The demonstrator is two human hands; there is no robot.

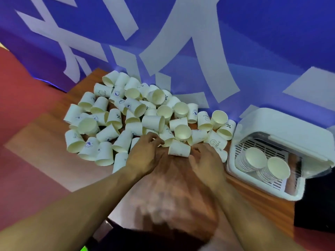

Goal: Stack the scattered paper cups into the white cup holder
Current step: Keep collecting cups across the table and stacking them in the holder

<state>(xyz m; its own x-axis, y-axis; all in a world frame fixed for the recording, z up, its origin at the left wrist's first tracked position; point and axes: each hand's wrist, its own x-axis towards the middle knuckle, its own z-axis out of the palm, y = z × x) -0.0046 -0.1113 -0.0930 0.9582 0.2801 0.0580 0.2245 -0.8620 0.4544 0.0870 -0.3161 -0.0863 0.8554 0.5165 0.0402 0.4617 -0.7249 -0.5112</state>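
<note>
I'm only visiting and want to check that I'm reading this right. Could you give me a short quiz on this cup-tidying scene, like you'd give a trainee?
1. How many stacks of cups lie inside the white cup holder?
2. The loose cups mostly: A) stand in neat rows; B) lie tumbled in a heap; C) sit nested together.
3. True or false: the holder stands left of the loose cups.
Key: 1 two; 2 B; 3 false, it is on their right.
</note>
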